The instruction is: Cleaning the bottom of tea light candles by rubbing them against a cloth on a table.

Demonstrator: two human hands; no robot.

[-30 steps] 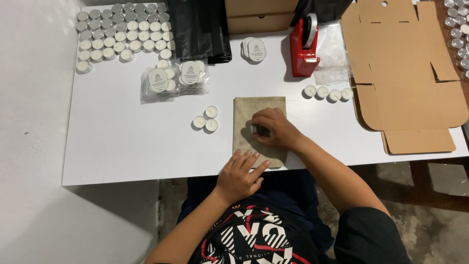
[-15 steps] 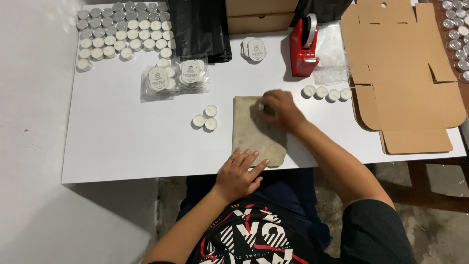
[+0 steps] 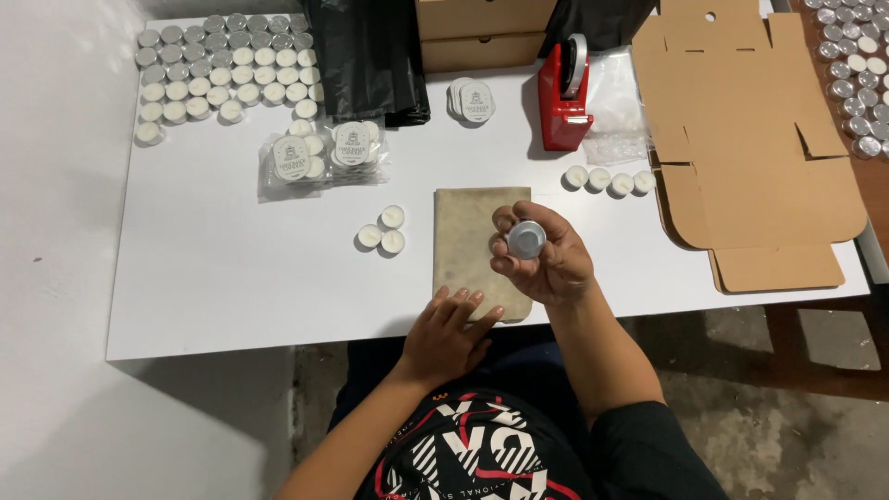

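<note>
The right hand (image 3: pixel 546 259) is lifted over the table (image 3: pixel 231 268) and pinches one small candle (image 3: pixel 527 239) in its fingers, shiny metal bottom facing up. The left hand (image 3: pixel 449 329) lies flat and open on the near edge of a tan cloth (image 3: pixel 468 231). Three white candles (image 3: pixel 381 231) sit left of the cloth. Four more (image 3: pixel 607 180) sit in a row near the red tape holder (image 3: pixel 565 93). Two clear bags (image 3: pixel 319 153) with round white labels hold candles. A flat brown box (image 3: pixel 759 157) lies on the right.

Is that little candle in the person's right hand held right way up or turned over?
Turned over: the tealight candle in the right hand shows its silver metal base, no white wax.
</note>
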